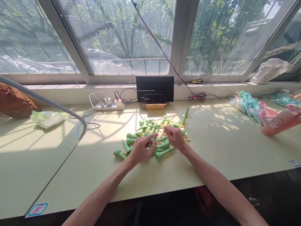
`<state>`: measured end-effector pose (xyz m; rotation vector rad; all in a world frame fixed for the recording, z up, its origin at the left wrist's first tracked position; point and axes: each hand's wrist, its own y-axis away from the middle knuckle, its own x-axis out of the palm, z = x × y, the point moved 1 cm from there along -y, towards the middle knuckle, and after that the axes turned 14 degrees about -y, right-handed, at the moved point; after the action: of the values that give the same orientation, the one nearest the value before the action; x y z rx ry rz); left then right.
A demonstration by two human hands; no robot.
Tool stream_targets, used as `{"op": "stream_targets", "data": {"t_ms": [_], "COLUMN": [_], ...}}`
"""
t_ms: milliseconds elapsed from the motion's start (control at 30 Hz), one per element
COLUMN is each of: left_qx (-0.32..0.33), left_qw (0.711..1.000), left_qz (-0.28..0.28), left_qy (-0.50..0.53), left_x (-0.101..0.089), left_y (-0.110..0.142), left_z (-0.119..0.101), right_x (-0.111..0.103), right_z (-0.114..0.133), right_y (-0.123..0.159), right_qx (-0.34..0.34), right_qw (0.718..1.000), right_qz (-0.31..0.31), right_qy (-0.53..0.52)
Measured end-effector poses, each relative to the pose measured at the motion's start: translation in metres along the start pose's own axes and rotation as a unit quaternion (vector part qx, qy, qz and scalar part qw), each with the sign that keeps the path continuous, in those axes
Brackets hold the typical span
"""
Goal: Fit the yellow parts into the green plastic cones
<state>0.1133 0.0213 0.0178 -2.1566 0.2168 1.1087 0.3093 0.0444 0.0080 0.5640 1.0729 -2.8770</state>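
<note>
A pile of green plastic plant watering spikes [162,155] with small yellow valve pieces [187,140] lies on the pale table. My left hand [142,148] is over the near left of the pile, index finger stretched out and thumb apart from it, with nothing visible between them. To its right, my right hand [175,137] is closed, fingers curled and thumb pressed in; whatever it holds is hidden. One green spike [186,114] stands point up at the back right of the pile. Both hands cover part of the heap.
Behind the pile, a phone [154,99] leans on a stand before a dark tablet [155,86]. A power strip [109,105] with cables is left of them. A grey curved tube [58,108] crosses the left side. A pink cup [279,123] and bagged teal items [245,102] sit right.
</note>
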Motion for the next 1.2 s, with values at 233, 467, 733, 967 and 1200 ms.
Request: {"op": "stream_targets", "data": {"t_ms": [233,467,733,967,1200], "left_qx": [-0.025,-0.025,-0.008,-0.021,-0.039], "left_qw": [0.998,0.996,0.992,0.996,0.994], "left_qz": [0.019,0.007,0.036,-0.004,-0.072], "left_qy": [-0.063,-0.085,-0.117,-0.083,-0.071], "left_x": [0.000,0.002,0.009,0.008,0.002], "left_y": [-0.002,-0.003,-0.002,-0.003,-0.005], "left_z": [-0.001,0.004,0.009,0.011,0.005], "right_x": [0.001,-0.001,-0.002,-0.002,0.001], "right_z": [0.001,-0.001,-0.005,-0.005,-0.010], "right_y": [0.000,0.000,-0.001,0.000,0.001], "right_qx": [-0.005,0.001,0.011,0.026,0.042], "right_qw": [1.000,0.999,0.999,0.996,0.990], "right_qz": [0.010,0.014,0.018,0.035,0.084], "right_qy": [0.019,0.031,0.035,0.072,0.101]}}
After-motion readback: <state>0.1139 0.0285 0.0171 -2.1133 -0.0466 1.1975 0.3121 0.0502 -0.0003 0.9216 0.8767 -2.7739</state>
